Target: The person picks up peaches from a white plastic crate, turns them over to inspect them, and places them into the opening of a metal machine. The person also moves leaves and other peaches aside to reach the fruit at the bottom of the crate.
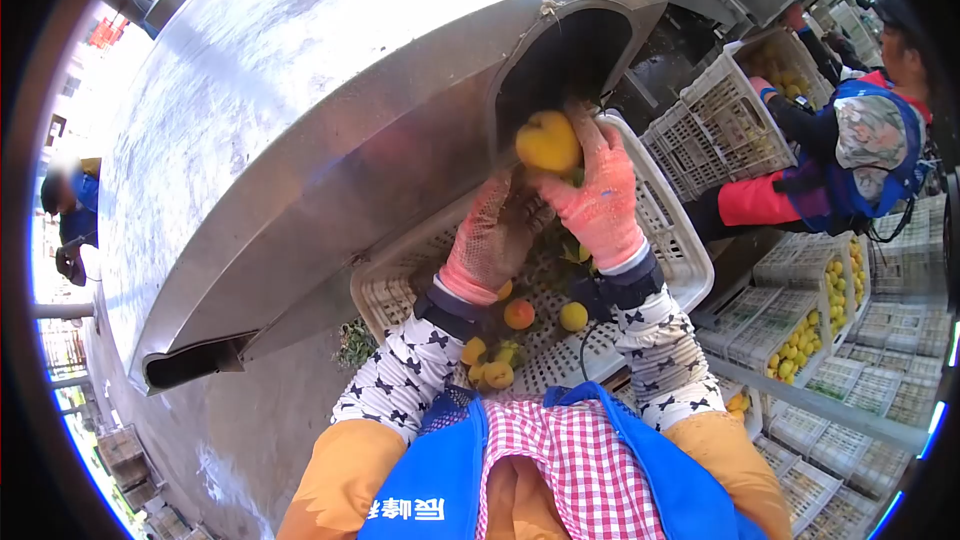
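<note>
A yellow peach (548, 141) is in front of the dark mouth of a metal chute (565, 50). My right hand (604, 185), in a pink glove, is closed on this peach, with fingers behind it and thumb below. Beside and lower is my left hand (488, 245), also gloved, palm turned inward with its fingers loosely curved apart. I see no fruit in it; its fingertips are dark and partly blurred. Under both hands stands a white plastic crate (700, 275) with several loose fruits, among them a reddish peach (519, 314) and a yellow one (573, 316), plus some leaves.
A large metal housing (300, 90) curves across the left and top. At right, a co-worker (850, 140) holds a tilted crate (725, 125) with fruit. Stacked crates (790, 330) of yellow fruit stand below, beyond a metal rail (830, 410). Another person (80, 205) is far left.
</note>
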Motion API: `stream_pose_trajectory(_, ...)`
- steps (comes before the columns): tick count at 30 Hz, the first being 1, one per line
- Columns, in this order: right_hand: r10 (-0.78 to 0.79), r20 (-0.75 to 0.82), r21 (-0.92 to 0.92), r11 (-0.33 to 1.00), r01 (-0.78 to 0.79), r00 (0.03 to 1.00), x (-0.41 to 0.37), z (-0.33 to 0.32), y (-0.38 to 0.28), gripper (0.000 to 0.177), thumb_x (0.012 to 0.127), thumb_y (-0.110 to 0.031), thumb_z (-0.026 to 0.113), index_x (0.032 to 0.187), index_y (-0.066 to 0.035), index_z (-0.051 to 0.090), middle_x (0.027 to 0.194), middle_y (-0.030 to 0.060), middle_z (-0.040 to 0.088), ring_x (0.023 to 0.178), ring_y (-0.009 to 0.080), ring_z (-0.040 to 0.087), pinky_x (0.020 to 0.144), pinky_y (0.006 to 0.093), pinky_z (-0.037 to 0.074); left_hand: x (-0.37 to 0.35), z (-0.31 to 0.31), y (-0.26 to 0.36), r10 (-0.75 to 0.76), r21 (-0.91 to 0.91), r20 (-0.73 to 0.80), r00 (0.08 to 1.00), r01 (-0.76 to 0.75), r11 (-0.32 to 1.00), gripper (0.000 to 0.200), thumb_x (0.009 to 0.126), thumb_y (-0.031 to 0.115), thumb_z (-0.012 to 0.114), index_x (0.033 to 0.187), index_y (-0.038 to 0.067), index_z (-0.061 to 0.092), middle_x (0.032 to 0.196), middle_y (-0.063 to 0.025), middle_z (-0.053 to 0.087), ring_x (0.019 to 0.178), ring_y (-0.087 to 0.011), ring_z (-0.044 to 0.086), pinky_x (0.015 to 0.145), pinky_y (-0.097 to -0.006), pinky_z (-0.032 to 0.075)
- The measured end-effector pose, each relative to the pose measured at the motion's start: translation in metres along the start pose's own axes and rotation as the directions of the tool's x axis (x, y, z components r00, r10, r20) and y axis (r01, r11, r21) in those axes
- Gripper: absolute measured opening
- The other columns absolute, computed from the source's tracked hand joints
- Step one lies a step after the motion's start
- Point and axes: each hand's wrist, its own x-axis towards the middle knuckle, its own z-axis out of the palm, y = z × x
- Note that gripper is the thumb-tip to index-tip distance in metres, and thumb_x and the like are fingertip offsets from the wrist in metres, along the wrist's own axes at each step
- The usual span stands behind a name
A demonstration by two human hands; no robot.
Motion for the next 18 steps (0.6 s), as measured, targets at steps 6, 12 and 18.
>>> stream_pose_trajectory(6, 0.149, 0.067, -0.353, 0.929, -0.116, 0.987, 0.031, 0.048, 0.033, 0.091, 0.069, -0.036, 0.081, 0.142, -0.002, 0.039, 0.120, 0.0232, 0.054, 0.102, 0.0397, 0.059, 0.085, 0.0428, 0.052, -0.015, -0.160, -0.045, 0.054, 0.479, -0.697, 0.715, 0.408, 0.777, 0.045, 0.088, 0.045, 0.064, 0.117, 0.010, 0.063, 0.116, -0.0081, 0.063, 0.116, -0.0255, 0.054, 0.096, -0.0461, 0.040)
stream_pose_trajectory(12, 0.103, 0.063, -0.470, 0.881, -0.061, 0.993, 0.063, 0.043, 0.028, 0.072, 0.075, -0.029, 0.077, 0.134, 0.001, 0.049, 0.117, 0.0196, 0.062, 0.102, 0.0308, 0.063, 0.088, 0.0372, 0.052, -0.061, -0.218, -0.078, 0.448, 0.342, -0.679, 0.582, 0.790, -0.508, 0.077, 0.072, 0.064, 0.070, 0.130, 0.016, 0.056, 0.141, -0.0175, 0.047, 0.133, -0.0345, 0.043, 0.106, -0.0471, 0.038)
stream_pose_trajectory(18, 0.377, 0.257, 0.323, 0.834, -0.446, 0.890, -0.026, -0.009, 0.108, 0.045, 0.082, -0.014, 0.073, 0.123, -0.001, 0.060, 0.107, 0.0106, 0.067, 0.096, 0.0177, 0.064, 0.086, 0.0291, 0.050, -0.055, -0.213, -0.084, 0.049, 0.503, -0.650, 0.758, 0.478, -0.720, 0.086, 0.070, 0.070, 0.067, 0.136, 0.020, 0.047, 0.141, -0.0196, 0.044, 0.125, -0.0411, 0.047, 0.098, -0.0511, 0.043)
